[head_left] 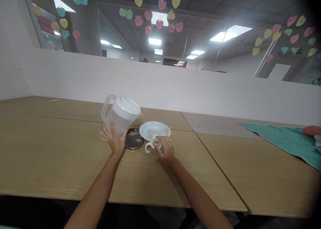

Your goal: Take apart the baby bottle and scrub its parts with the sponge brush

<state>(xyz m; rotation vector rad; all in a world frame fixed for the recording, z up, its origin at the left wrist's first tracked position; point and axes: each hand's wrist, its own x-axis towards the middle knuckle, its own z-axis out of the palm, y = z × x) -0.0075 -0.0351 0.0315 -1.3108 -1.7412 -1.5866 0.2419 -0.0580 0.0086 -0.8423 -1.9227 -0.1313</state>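
Observation:
My left hand (113, 138) is wrapped round the lower body of a translucent white pitcher (120, 117) with a lid, which is lifted and tilted to the right, spout toward the bowl. My right hand (165, 149) grips a small clear bottle with handles (153, 148) standing on the wooden table (62, 155). Just behind the bottle sits a white bowl (154, 129). A round metal lid or dish (134, 139) lies flat between the pitcher and the bottle.
A teal cloth (283, 138) lies at the right of the table, with an orange object (312, 130) on its far end. A low white partition (175, 88) runs behind the table. A small flat scrap (54, 100) lies far left.

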